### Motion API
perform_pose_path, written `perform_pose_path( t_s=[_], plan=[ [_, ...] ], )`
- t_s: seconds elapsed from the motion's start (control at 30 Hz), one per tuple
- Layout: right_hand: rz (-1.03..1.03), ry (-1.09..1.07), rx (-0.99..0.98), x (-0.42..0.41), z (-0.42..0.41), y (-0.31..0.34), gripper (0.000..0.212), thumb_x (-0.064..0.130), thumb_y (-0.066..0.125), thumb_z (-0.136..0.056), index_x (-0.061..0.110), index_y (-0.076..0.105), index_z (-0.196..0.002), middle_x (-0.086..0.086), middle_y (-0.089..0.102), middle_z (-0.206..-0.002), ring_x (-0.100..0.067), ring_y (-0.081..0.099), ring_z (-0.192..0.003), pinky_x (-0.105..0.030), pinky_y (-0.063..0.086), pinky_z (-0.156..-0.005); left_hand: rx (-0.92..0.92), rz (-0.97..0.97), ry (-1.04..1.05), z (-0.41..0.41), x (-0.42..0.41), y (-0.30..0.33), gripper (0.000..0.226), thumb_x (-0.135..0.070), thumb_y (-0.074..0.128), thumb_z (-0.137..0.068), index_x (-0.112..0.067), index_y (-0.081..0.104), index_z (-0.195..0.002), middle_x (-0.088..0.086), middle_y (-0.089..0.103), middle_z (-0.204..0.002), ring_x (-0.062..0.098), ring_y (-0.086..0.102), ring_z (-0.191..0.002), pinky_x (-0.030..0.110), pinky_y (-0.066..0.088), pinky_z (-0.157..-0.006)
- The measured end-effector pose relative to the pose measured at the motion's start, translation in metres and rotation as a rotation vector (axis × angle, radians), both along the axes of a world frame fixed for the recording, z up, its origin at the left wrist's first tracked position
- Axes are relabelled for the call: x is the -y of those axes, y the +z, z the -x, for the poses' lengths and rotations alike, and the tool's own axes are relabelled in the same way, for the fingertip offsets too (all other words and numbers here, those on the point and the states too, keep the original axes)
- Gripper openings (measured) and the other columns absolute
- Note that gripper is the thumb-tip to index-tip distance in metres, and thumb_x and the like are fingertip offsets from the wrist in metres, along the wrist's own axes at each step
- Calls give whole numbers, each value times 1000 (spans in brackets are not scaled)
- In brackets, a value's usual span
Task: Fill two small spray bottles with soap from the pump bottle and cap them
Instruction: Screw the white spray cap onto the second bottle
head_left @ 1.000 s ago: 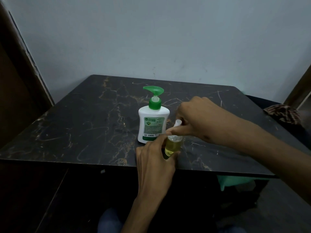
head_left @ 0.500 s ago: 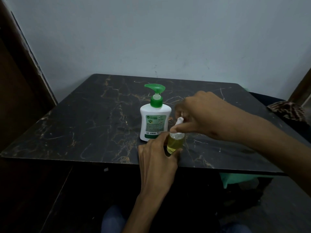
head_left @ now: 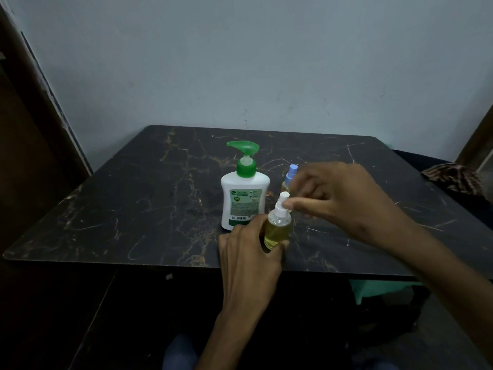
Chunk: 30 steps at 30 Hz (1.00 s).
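Observation:
A white pump bottle (head_left: pixel 244 198) with a green pump head stands mid-table on the dark marble table (head_left: pixel 133 209). Just in front of it, a small clear spray bottle (head_left: pixel 277 231) filled with yellow soap is held by my left hand (head_left: pixel 250 252) around its body. My right hand (head_left: pixel 338 198) pinches the white spray cap (head_left: pixel 282 201) on top of that bottle with thumb and forefinger. A second small spray bottle with a blue cap (head_left: pixel 290 173) stands behind, mostly hidden by my right hand.
A patterned cloth (head_left: pixel 453 178) lies off the table's right edge. A green object (head_left: pixel 378 288) sits under the table's front right. A wall stands right behind the table, and a dark door frame (head_left: pixel 40 102) rises on the left.
My right hand has shifted slightly right and down, uncovering the blue-capped bottle behind it. The white spray cap is more exposed. My left hand still holds the yellow bottle.

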State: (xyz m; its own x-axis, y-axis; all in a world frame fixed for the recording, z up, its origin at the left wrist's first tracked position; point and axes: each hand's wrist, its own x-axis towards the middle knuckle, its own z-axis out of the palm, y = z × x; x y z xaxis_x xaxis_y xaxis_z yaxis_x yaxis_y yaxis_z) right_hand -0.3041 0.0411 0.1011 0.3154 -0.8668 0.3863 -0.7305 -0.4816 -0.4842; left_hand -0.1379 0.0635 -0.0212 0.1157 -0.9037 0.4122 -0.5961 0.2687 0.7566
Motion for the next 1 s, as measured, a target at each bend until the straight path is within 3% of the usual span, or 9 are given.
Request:
perform_pose_path(
  t_s=[0.07,0.2,0.4,0.7,0.83,1.0],
  plan=[
    [16,-88,145,-1,17,-9,20,41,82,-77,27,72,-88,12,72,-74,-1,69,-63,-25,59,-60,8,-16,-4,1,3,0,39,-45,78,-80,-38,69,-117,-17,75,-103,9,69,-102,43,57,-96],
    [-10,-285,116,22,36,-42,23,35,82,-80,27,69,-98,14,70,-84,5,65,-73,-16,54,-66,61,-26,4,10,11,5,38,-36,84,-85,-35,68,-119,-15,74,-109,12,68,-105,42,57,-97],
    [-59,-276,122,63,19,-74,42,29,84,-76,26,66,-114,12,70,-103,0,66,-81,-31,58,-79,84,-24,65,15,30,14,43,-29,87,-86,-28,69,-125,-8,77,-116,14,71,-108,41,60,-95],
    [-58,-215,130,87,4,-89,30,28,83,-75,27,70,-102,11,71,-87,-3,67,-78,-33,58,-75,75,-78,66,-2,66,25,23,-23,86,-83,-23,73,-102,-7,78,-95,13,73,-90,36,60,-80],
    [-45,-235,124,100,9,-89,29,29,82,-74,27,70,-100,10,72,-85,-5,68,-77,-36,58,-75,73,-76,19,8,83,28,30,-19,88,-83,-19,76,-110,-8,77,-102,12,71,-94,34,58,-83],
    [-27,-272,125,112,16,-88,33,29,82,-73,28,71,-105,11,73,-85,-4,68,-77,-36,58,-76,99,-96,11,19,108,27,32,-19,89,-82,-16,75,-111,1,79,-109,20,74,-102,43,60,-91]
  ],
)
